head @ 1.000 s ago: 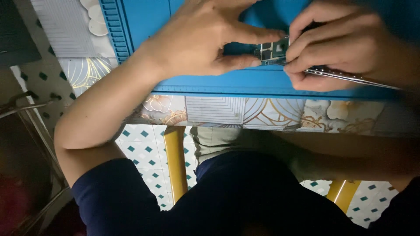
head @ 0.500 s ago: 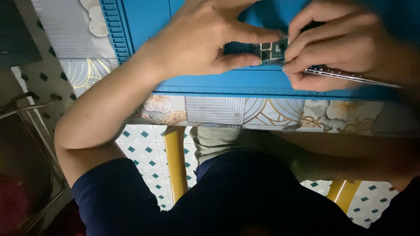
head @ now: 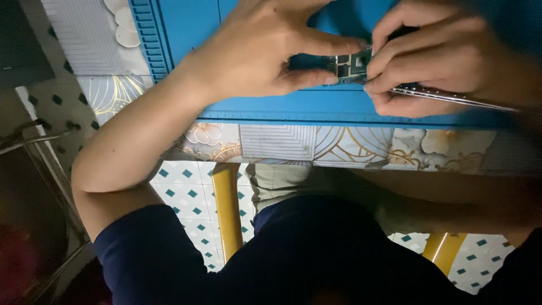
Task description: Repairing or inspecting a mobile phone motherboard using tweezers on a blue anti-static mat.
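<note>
Nothing much had shifted since the earlier frames: your hands stayed almost where they were, close together over the blue work mat [head: 271,113]. Your left hand [head: 265,53] pinched the small circuit board [head: 351,65], a flat dark piece with squarish metal parts, between thumb and forefinger. Your right hand [head: 446,62] was closed on the board's other end, and a slim, shiny metal tool [head: 451,97] ran beneath its fingers. That mat was smooth with a ribbed edge, lying on a table [head: 339,147] patterned with gold-lined tiles.
</note>
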